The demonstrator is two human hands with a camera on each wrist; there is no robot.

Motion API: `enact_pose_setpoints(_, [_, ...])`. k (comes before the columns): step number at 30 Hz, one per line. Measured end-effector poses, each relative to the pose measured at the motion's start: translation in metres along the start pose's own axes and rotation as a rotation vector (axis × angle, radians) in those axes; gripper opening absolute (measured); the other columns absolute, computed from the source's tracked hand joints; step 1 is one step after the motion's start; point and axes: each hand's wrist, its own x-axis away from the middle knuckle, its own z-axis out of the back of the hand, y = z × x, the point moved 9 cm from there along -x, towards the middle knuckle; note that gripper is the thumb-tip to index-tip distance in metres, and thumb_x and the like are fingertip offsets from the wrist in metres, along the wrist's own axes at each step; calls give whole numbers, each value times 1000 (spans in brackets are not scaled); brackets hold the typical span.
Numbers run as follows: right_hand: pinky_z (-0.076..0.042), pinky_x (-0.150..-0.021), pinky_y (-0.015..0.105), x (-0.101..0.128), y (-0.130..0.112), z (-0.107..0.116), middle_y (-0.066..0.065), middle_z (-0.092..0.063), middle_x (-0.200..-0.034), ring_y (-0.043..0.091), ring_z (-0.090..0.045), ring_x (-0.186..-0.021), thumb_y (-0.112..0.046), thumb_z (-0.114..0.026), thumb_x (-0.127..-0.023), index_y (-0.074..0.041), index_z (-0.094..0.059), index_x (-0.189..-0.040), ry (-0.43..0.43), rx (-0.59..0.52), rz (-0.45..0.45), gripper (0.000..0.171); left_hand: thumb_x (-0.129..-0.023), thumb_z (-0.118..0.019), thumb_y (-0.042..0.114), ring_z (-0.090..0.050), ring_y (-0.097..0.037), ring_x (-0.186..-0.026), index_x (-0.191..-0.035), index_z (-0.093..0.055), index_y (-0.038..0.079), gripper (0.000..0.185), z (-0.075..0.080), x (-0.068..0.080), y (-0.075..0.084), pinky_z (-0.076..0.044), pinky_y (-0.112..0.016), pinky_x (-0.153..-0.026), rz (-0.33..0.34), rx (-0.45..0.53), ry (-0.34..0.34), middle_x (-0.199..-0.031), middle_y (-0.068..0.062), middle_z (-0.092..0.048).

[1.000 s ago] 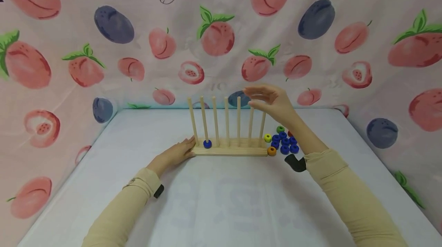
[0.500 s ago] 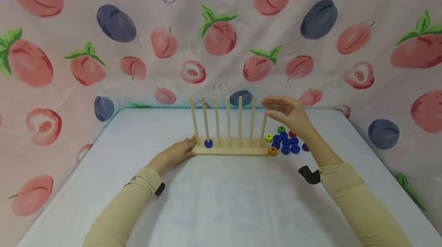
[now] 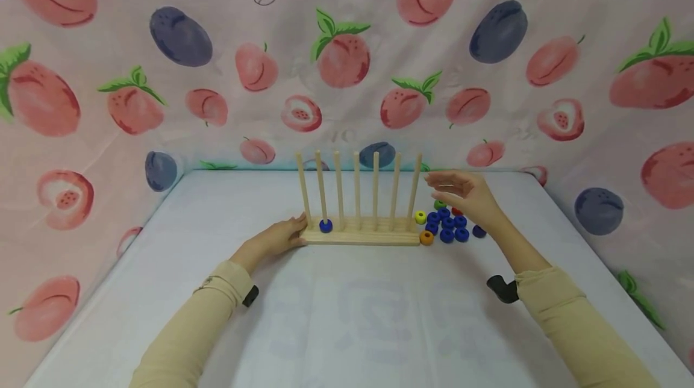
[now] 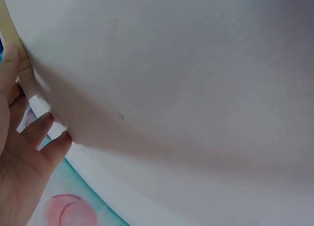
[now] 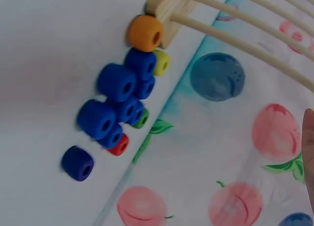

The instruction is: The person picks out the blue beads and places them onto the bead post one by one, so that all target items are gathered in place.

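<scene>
Wooden peg rack [image 3: 360, 237] mid-tbl, toward far edge, 7 pegs; blue bead [image 3: 325, 226] low on 2nd peg from L. L hand [image 3: 273, 238] grips rack's L end, thumb & fingers. Loose beads [image 3: 448, 224], mostly blue, by R end; R hand [image 3: 468, 192] above, fingers relaxed, holding nothing. White tabletop [image 3: 347, 316]; peach-print cloth [image 3: 298, 32] behind & both sides.

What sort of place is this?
Probably a tabletop corner set up for play: a white table, a fruit-print backdrop behind it, and a wooden peg rack beside colorful beads.
</scene>
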Motion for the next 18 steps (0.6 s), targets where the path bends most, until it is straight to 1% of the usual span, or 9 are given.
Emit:
enact_pose_setpoints(4, [-51, -84, 11, 7, 13, 7, -20, -64, -110, -4, -61, -102, 3, -62, -88, 11, -57, -117, 4, 40, -31, 31, -95, -55, 23, -30, -45, -136, -143, -32, -4, 60, -1, -2, -2, -27, -54, -113, -5, -7, 7, -151, -22, -26])
enact_pose_setpoints(7, [-51, -81, 9, 14, 22, 11, -23, -63, -108, -7, -61, -101, 0, -62, -88, 9, -57, -118, 2, 86, -62, 31, -95, -55, 24, -30, -44, -136, -143, -31, -4, 60, -2, -3, -4, -27, -54, -113, -3, -10, 5, -151, -21, -26])
enact_pose_setpoints(11, [-48, -84, 7, 22, 29, 14, -18, -64, -110, -9, -59, -101, 1, -61, -88, 10, -57, -118, -10, 111, -67, 32, -95, -55, 25, -30, -45, -136, -143, -33, -4, 60, -3, -2, -4, -27, -54, -113, -9, -19, 4, -150, -22, -27])
enact_pose_setpoints(15, [-48, -84, 6, 29, 37, 17, 5, -67, -114, -10, -58, -100, 1, -61, -88, 10, -56, -120, -9, 142, -91, 33, -95, -56, 25, -31, -44, -136, -142, -34, -5, 60, -2, -2, -4, -27, -54, -113, -13, -19, 7, -150, -22, -28])
enact_pose_setpoints(18, [-47, -83, 5, 35, 46, 21, 17, -65, -116, -10, -58, -99, -2, -63, -89, 9, -56, -120, -1, 185, -131, 34, -95, -56, 25, -31, -44, -135, -142, -34, -5, 60, -1, -2, -3, -28, -53, -113, -17, -28, 8, -150, -22, -27])
